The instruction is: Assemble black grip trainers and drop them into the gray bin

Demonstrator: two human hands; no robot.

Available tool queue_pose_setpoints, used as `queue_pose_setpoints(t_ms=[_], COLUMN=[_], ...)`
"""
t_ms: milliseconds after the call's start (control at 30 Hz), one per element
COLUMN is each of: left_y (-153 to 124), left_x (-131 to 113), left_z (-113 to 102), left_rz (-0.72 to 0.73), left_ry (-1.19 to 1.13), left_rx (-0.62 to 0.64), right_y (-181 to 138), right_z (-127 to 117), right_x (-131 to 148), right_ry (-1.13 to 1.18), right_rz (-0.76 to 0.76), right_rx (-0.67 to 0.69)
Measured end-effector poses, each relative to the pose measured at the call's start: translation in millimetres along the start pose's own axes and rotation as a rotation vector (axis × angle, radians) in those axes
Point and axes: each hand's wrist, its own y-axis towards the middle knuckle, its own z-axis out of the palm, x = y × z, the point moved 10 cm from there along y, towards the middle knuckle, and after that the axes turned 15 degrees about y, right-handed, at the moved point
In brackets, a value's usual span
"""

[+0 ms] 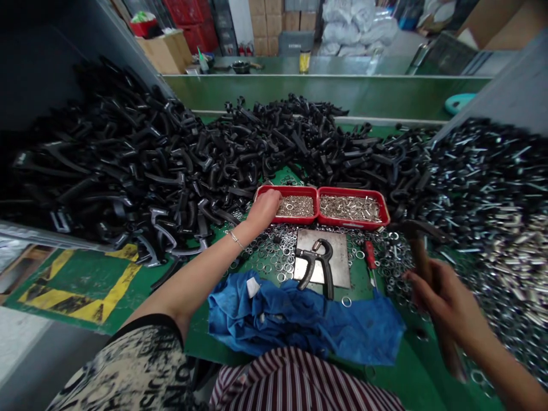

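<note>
My left hand dips into the left side of a red tray of small metal pieces. Its fingers are bent together, and whatever lies between the tips is hidden. My right hand is wrapped round the wooden handle of a hammer, held upright at the right with its dark head at the top. Between my hands a black hand grip strengthener, with a small metal spring near its top, lies across a square metal plate. Beside the plate lies a red-handled screwdriver.
A second red tray holds short metal pins. Black plastic handles are heaped at the left and back. At the right are piled metal parts. Loose rings surround the plate; a blue cloth lies in front.
</note>
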Motion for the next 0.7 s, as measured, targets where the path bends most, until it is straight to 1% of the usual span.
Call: queue_pose_setpoints(t_ms=[33, 67, 133, 200, 233, 300, 367, 400, 433, 500, 533, 633, 667, 700], left_y=[-1.2, -3.3, -9.9, -19.0, -24.0, -34.0, -43.2, -47.5, -51.9, -60.5, -64.3, -72.6, -74.0, -74.7], left_x=[0.3, 0.8, 1.5, 1.3, 1.2, -0.5, -8.6, -15.3, -22.5, -34.8, -39.1, -48.1, -52.1, -57.4], left_z=[-5.2, -11.5, -25.1, -38.7, -44.7, -51.9, -52.3, -51.3, -50.4, -49.5, -48.5, -41.1, -37.4, -33.6], left_rz=[-0.006, -0.013, -0.020, -0.023, -0.033, -0.059, -0.058, -0.037, -0.008, 0.044, 0.058, 0.064, 0.066, 0.073], left_ry=[-0.052, -0.114, -0.246, -0.362, -0.413, -0.509, -0.593, -0.620, -0.631, -0.614, -0.600, -0.614, -0.632, -0.646], left_rx=[-0.040, -0.081, -0.145, -0.190, -0.205, -0.203, -0.152, -0.119, -0.093, -0.069, -0.065, -0.039, -0.024, -0.007], right_y=[-7.1, -13.9, -25.8, -34.0, -35.5, -32.6, -26.3, -23.3, -21.1, -19.8, -19.8, -18.8, -18.8, -18.6], right_z=[14.0, 27.3, 50.8, 68.0, 72.6, 73.4, 74.4, 78.5, 84.9, 97.2, 98.5, 86.4, 84.5, 86.2], right_x=[4.8, 13.7, 39.6, 65.0, 75.0, 91.2, 101.8, 104.3, 105.0, 101.4, 99.4, 96.1, 94.3, 91.2], right_ry=[0.070, 0.110, 0.131, 0.143, 0.150, 0.171, 0.162, 0.142, 0.122, 0.113, 0.136, 0.204, 0.184, 0.152], right_rz=[0.028, 0.024, -0.052, -0.118, -0.131, -0.156, -0.188, -0.194, -0.190, -0.143, -0.117, -0.109, -0.120, -0.124], right_rx=[0.078, 0.145, 0.258, 0.340, 0.352, 0.299, 0.248, 0.261, 0.301, 0.407, 0.422, 0.313, 0.287, 0.292])
